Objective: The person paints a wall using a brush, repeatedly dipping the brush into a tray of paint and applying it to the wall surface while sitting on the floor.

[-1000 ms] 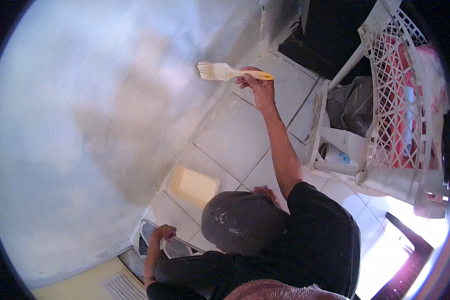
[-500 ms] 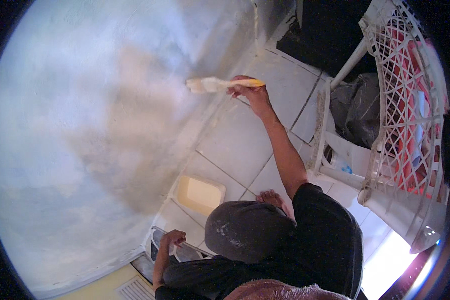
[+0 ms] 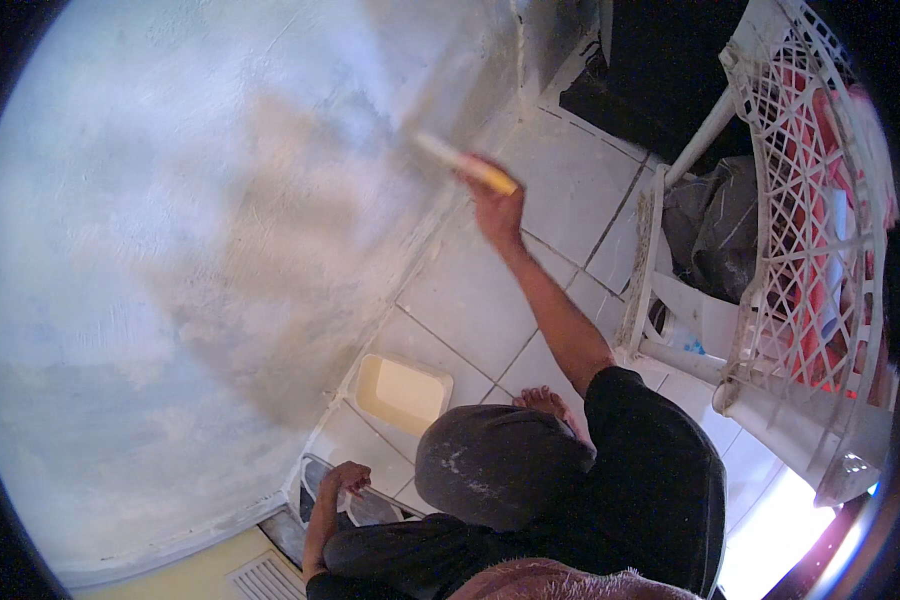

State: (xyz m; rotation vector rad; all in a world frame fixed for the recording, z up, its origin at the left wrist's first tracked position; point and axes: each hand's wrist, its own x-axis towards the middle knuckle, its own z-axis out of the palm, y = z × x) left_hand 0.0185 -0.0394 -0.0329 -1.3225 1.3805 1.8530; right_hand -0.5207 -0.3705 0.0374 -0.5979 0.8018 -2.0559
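Arms spread wide apart: we stretch our right arm out almost straight across the tiled floor [image 3: 470, 300], and our right hand [image 3: 495, 210] closes fully around the yellow handle of a paintbrush [image 3: 465, 162]. The brush points up and to the left, its bristle end against the pale plastered wall [image 3: 170, 250] near the foot of the wall; the bristles blur into the wall, so we cannot make out their edge. Our left arm bends down beside our knee [image 3: 500, 470], and our left hand [image 3: 342, 480] curls over the rim of a paint tray [image 3: 320, 490] at the bottom of the wall, fingers wrapped on its edge. A cream rectangular container [image 3: 402, 392] lies on the tiles between the two hands, close to the wall. A white lattice plastic chair [image 3: 800, 230] stands to our right, well apart from the brush.
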